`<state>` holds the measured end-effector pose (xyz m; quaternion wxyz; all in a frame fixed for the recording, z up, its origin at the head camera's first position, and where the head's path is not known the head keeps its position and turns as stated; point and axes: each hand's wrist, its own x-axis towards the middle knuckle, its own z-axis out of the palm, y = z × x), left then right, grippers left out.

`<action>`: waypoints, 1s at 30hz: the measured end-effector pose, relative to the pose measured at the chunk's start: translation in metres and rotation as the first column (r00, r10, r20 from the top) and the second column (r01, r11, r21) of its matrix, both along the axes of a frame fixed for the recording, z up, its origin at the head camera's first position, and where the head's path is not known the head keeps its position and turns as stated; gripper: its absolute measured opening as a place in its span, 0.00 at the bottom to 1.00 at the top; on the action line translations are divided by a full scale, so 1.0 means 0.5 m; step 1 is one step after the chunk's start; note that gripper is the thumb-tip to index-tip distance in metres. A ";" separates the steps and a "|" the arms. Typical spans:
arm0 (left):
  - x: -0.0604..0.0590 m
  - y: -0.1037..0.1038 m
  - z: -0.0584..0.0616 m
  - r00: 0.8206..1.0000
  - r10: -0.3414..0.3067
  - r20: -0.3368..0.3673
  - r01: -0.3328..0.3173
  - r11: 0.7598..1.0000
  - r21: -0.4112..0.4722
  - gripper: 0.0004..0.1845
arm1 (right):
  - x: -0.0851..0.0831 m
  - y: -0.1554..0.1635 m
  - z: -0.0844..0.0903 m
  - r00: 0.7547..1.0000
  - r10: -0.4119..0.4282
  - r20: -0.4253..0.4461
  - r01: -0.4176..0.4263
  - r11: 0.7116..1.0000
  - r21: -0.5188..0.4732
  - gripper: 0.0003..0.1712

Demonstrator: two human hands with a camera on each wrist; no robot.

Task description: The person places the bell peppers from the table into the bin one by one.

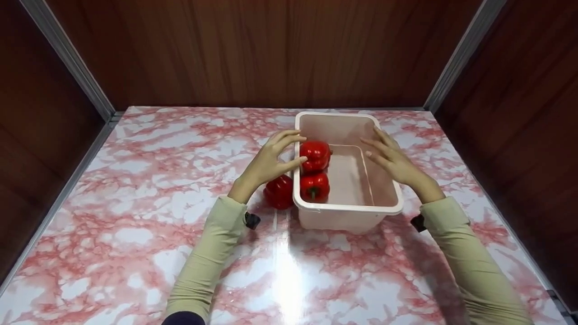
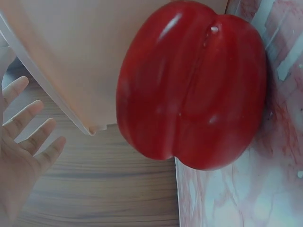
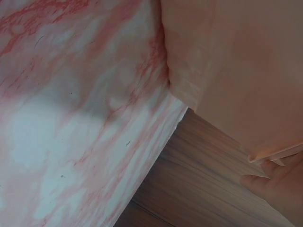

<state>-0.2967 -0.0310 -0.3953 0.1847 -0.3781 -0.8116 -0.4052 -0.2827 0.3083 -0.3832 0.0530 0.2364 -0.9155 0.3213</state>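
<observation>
A pink plastic bin [image 1: 350, 208] stands mid-table with two red peppers inside along its left wall, one [image 1: 315, 155] behind the other [image 1: 314, 186]. A third red pepper [image 1: 279, 191] lies on the table against the bin's left side; it fills the left wrist view [image 2: 194, 90] beside the bin wall [image 2: 71, 56]. My left hand [image 1: 275, 155] is open with straight fingers at the left rim, its thumb tip by the rear pepper; the spread fingers [image 2: 28, 137] hold nothing. My right hand [image 1: 386, 155] is open at the right rim, and it [image 3: 279, 189] shows just below the bin's lip [image 3: 236, 71].
The table [image 1: 135, 216] has a pink-and-white marble pattern. Dark wooden walls [image 1: 262, 49] close it in at the back and both sides, with metal strips at the corners.
</observation>
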 end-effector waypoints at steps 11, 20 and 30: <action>0.002 -0.008 -0.009 1.000 0.002 0.012 -0.002 1.000 -0.003 0.26 | 0.003 -0.002 0.002 1.000 0.003 -0.002 -0.003 1.000 0.004 0.26; 0.005 -0.014 -0.013 0.999 0.003 0.054 -0.004 1.000 0.017 0.25 | 0.002 -0.001 0.001 1.000 -0.001 0.007 0.001 1.000 0.001 0.25; 0.006 -0.021 -0.023 0.999 0.002 0.053 -0.003 1.000 0.015 0.26 | 0.001 -0.001 0.001 1.000 -0.010 0.001 0.010 1.000 0.003 0.24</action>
